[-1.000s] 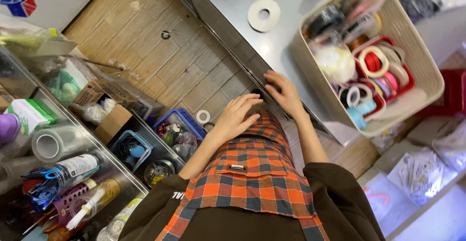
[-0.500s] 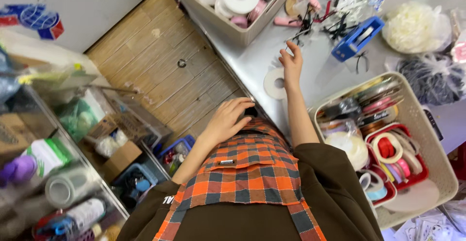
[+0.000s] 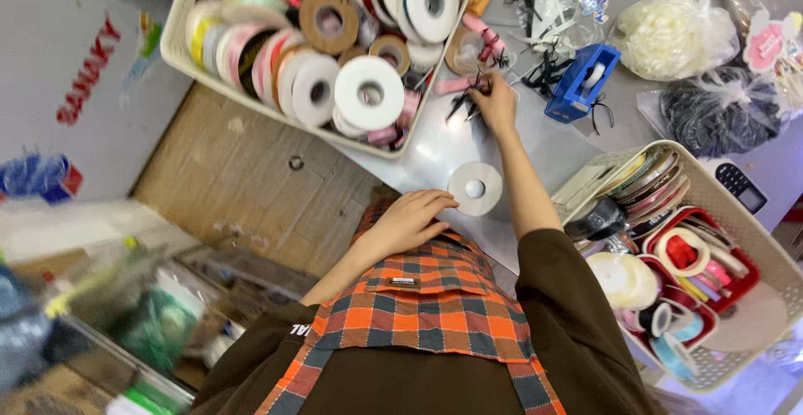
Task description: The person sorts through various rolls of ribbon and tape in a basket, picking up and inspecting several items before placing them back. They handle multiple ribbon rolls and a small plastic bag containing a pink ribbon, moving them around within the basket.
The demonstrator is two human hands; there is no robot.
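- Right hand point(image 3: 495, 101) now stretched far across the grey metal tabletop point(image 3: 535, 143), fingers pinched on a small black ribbon bow point(image 3: 465, 104) beside the cream plastic basket of tape and ribbon rolls point(image 3: 180, 47); half a second earlier only just past the flat white tape roll point(image 3: 475, 188).
- Left hand point(image 3: 410, 222) unchanged, resting flat and empty at the table edge against the orange plaid apron point(image 3: 435, 298), grasping nothing.
- White tape roll lying untouched between both hands.
- Blue tape dispenser point(image 3: 581, 80) just right of the reaching hand.
- Reach looks complete: bow seemingly being gripped, not yet lifted.
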